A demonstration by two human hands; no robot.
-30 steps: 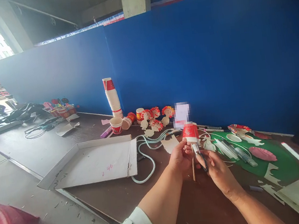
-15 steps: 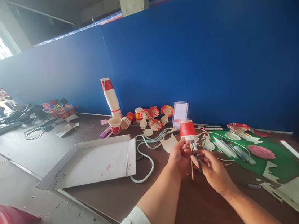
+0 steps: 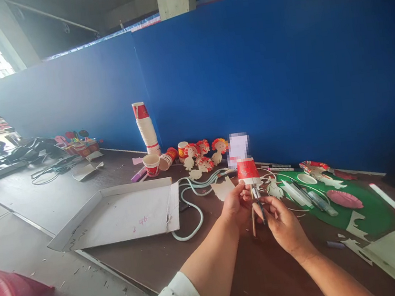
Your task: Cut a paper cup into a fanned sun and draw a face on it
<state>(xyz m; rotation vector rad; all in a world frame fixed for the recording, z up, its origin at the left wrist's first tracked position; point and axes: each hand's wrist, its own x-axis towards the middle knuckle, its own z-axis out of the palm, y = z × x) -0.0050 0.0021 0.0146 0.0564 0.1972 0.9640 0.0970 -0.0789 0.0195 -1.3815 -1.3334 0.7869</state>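
My left hand (image 3: 236, 204) is closed around the lower side of a red-and-white paper cup (image 3: 247, 170), held upside down with its rim low. A thin wooden stick (image 3: 253, 222) hangs below the cup, close to the left fingers. My right hand (image 3: 278, 219) pinches a slim black-handled tool (image 3: 262, 211), whose pale, narrow end points up at the cup's rim. Its exact kind is too small to make out. Behind the hands lie a torn piece of white card (image 3: 224, 189) and a white paper cut-out (image 3: 274, 189).
A white box lid (image 3: 119, 215) and a pale cable (image 3: 201, 217) lie left of my hands. Farther back are a tall cup stack (image 3: 147, 130) and red-fringed paper figures (image 3: 206, 164). Pens (image 3: 296, 193) and a pink oval (image 3: 345, 199) rest on a green mat (image 3: 371, 215).
The tool in my right hand has tilted slightly and more of its pale end shows near the cup's rim. My left hand and the cup stay almost still.
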